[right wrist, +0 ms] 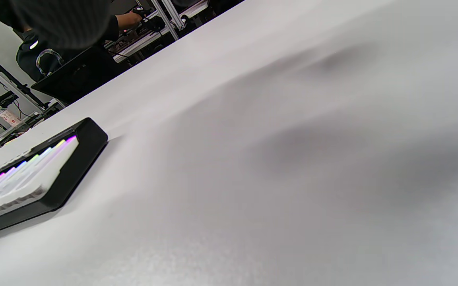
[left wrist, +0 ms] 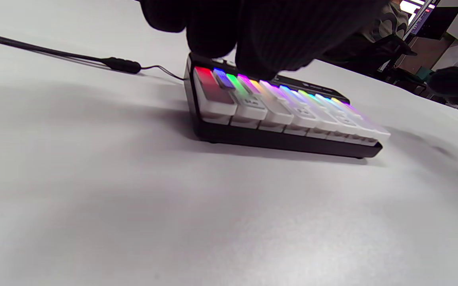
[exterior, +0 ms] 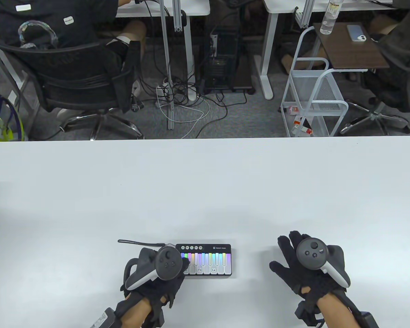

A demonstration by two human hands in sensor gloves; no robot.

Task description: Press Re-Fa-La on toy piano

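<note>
A small black toy piano (exterior: 208,261) with white keys lit in rainbow colours lies near the table's front edge; labels Fa and La show on its keys. My left hand (exterior: 181,265) covers the piano's left end. In the left wrist view its gloved fingertips (left wrist: 257,63) sit at the back of the leftmost keys of the piano (left wrist: 292,119); I cannot tell whether a key is pushed down. My right hand (exterior: 287,254) lies spread over the bare table to the right of the piano, holding nothing. The piano's right end shows in the right wrist view (right wrist: 34,174).
A black wrist strap (exterior: 140,243) runs left from the piano's back corner across the white table (exterior: 205,191). Beyond the table's far edge stand office chairs, desk legs, cables and a white wire cart (exterior: 314,102).
</note>
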